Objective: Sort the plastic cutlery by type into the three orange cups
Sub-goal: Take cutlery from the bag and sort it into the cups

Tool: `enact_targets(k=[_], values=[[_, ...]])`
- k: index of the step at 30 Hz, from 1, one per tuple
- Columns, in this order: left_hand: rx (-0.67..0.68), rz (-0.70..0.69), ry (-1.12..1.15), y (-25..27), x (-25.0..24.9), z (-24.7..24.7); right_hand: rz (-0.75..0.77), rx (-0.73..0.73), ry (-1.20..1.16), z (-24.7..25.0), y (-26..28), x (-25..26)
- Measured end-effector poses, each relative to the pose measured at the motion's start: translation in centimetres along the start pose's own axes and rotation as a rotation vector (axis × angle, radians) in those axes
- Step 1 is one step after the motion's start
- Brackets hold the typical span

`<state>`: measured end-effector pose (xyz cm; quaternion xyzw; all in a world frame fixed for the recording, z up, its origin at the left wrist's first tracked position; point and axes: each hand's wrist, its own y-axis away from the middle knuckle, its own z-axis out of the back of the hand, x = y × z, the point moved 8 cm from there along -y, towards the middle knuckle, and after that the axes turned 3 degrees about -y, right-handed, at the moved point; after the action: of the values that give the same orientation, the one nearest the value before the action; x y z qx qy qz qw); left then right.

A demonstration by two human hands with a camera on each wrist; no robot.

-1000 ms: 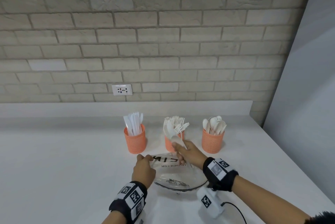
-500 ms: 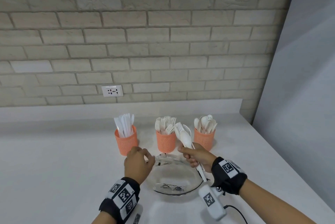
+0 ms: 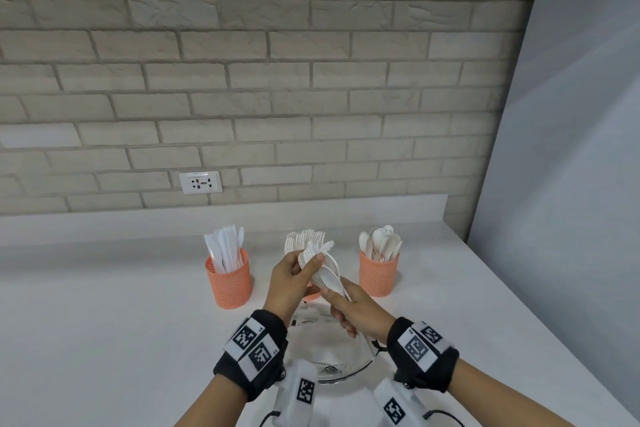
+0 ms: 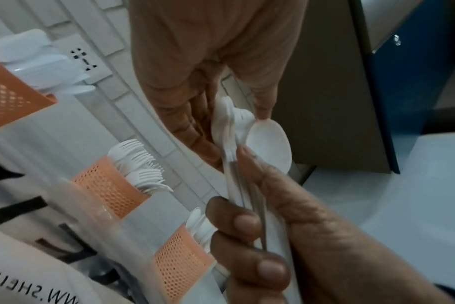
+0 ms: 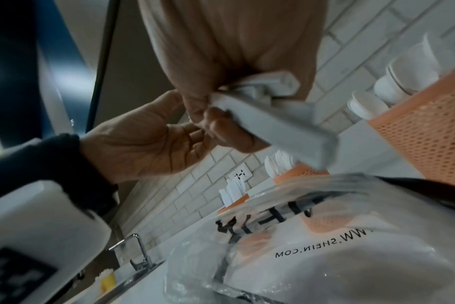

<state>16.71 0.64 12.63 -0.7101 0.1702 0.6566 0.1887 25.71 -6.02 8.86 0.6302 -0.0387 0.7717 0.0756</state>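
Observation:
Three orange mesh cups stand in a row: the knife cup (image 3: 228, 279) on the left, the fork cup (image 3: 311, 295) mostly hidden behind my hands, the spoon cup (image 3: 378, 274) on the right. A bundle of white cutlery (image 3: 323, 271) is held up in front of the fork cup. My right hand (image 3: 341, 309) grips its handles. My left hand (image 3: 310, 262) pinches the head end. The left wrist view shows a spoon bowl (image 4: 269, 144) and fork heads in the bundle. The handle ends (image 5: 273, 115) show in the right wrist view.
A glass bowl (image 3: 360, 362) with a clear printed plastic bag (image 5: 325, 236) in it sits on the white counter (image 3: 104, 322) just below my hands. A brick wall with a socket (image 3: 201, 182) is behind the cups. A grey panel (image 3: 561, 184) borders the right.
My left hand left the bowl's rim and rose to pinch the head end of the bundle. My right hand lifted the bundle out of the bowl and holds it in front of the fork cup.

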Motion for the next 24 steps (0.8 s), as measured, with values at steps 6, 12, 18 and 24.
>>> enact_targets(k=[6, 12, 18, 24], values=[[0.030, 0.039, -0.039, -0.4, 0.6, -0.4, -0.046, -0.005, -0.086, 0.6, 0.3, -0.8], [-0.003, 0.064, -0.041, -0.6, 0.7, -0.3, -0.085, -0.013, -0.060, 0.7, 0.3, -1.3], [-0.046, 0.066, -0.252, -2.0, 1.1, 0.7, -0.164, 0.050, -0.094, 0.5, 0.2, -1.7], [-0.021, 0.066, -0.371, -3.1, 0.2, 0.9, -0.217, 0.124, -0.147, 0.2, 0.2, -1.5]])
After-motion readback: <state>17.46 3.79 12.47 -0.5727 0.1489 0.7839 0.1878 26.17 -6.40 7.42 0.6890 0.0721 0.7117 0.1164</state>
